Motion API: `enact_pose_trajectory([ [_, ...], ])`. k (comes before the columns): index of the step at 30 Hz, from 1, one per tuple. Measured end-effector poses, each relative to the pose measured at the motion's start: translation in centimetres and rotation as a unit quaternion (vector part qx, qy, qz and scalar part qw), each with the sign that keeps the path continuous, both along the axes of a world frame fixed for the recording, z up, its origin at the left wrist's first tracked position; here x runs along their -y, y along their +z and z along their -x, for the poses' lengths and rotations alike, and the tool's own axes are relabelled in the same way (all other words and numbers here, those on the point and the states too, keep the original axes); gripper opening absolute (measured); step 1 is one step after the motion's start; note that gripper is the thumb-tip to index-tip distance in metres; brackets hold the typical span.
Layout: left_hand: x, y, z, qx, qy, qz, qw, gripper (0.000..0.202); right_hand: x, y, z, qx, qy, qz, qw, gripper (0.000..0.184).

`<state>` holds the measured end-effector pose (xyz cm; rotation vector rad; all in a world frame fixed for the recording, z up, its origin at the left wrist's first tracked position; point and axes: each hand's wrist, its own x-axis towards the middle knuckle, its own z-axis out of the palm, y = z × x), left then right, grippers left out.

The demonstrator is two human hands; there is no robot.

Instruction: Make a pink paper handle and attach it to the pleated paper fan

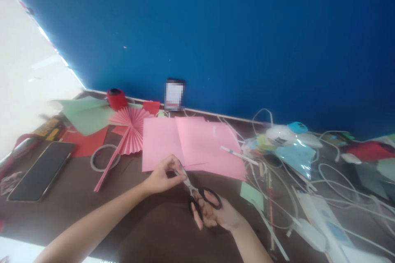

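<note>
Black-handled scissors (193, 191) are in my right hand (217, 211), with fingers through the handle loops and the blades pointing up and left. My left hand (162, 178) is closed in a pinch right at the blade ends. What lies between its thumb and fingers is too small and hidden to make out. Just beyond both hands, pink paper sheets (203, 144) lie overlapping on the dark table (145, 230). A pleated pink paper fan (131, 131) with a long folded strip rests left of the sheets.
Left of the fan are a roll of tape (92, 163), a phone (41, 171), red paper (89, 141) and green paper (88, 115). Tangled white cables (288, 168), plastic packets (296, 152) and a small green paper piece (251, 196) lie to the right. A blue wall (216, 41) stands behind.
</note>
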<state>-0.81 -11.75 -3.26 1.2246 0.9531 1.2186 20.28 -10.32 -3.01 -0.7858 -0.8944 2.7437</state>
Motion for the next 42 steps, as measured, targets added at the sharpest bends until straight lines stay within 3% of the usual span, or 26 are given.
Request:
enact_pose_trajectory([
  [9,-0.5,-0.7,0.5,0.048,0.057,0.015,0.997,0.027,0.2,-0.2,-0.4,0.003,-0.01,0.013,1.0,0.048],
  [12,-0.9,-0.8,0.7,0.038,0.12,0.023,0.992,0.026,0.2,-0.2,-0.4,-0.008,-0.002,0.002,1.0,0.048],
  [16,-1.4,0.7,2.1,-0.076,0.238,-0.03,0.968,0.021,0.1,-0.6,-0.6,-0.002,0.006,-0.014,1.0,0.054],
  [19,-1.7,2.1,5.2,-0.205,0.327,-0.102,0.917,0.016,0.1,-0.9,-0.6,0.001,0.0,-0.021,1.0,0.056],
  [21,-1.9,2.6,8.1,-0.35,0.366,-0.17,0.846,0.012,0.1,-0.8,-0.6,0.0,-0.009,-0.022,1.0,0.055],
  [22,-2.0,2.7,9.6,-0.419,0.389,-0.197,0.796,0.011,0.1,-0.8,-0.5,0.002,-0.013,-0.022,1.0,0.056],
  [25,-2.4,2.7,13.0,-0.545,0.416,-0.224,0.692,0.021,0.0,-0.6,-0.3,0.014,-0.025,-0.022,0.999,0.055],
  [28,-2.5,2.7,13.2,-0.613,0.362,-0.258,0.653,0.031,-0.1,-0.7,-0.2,0.03,-0.04,-0.014,0.999,0.053],
  [30,-2.3,2.5,11.4,-0.643,0.25,-0.291,0.663,0.032,-0.2,-0.9,-0.1,0.041,-0.047,-0.005,0.998,0.053],
  [32,-1.9,2.1,8.8,-0.65,0.091,-0.321,0.683,0.037,-0.3,-1.2,-0.2,0.05,-0.048,0.003,0.998,0.054],
  [34,-1.6,1.4,6.3,-0.64,0.004,-0.322,0.698,0.042,-0.4,-1.3,-0.2,0.058,-0.049,0.008,0.997,0.055],
  [37,-1.3,0.0,4.3,-0.626,-0.038,-0.337,0.702,0.034,-0.5,-1.1,-0.3,0.079,-0.046,0.011,0.996,0.055],
  [42,-1.3,-1.1,4.5,-0.614,-0.053,-0.353,0.704,0.031,-0.3,-0.5,-0.3,0.115,-0.044,-0.013,0.992,0.054],
])
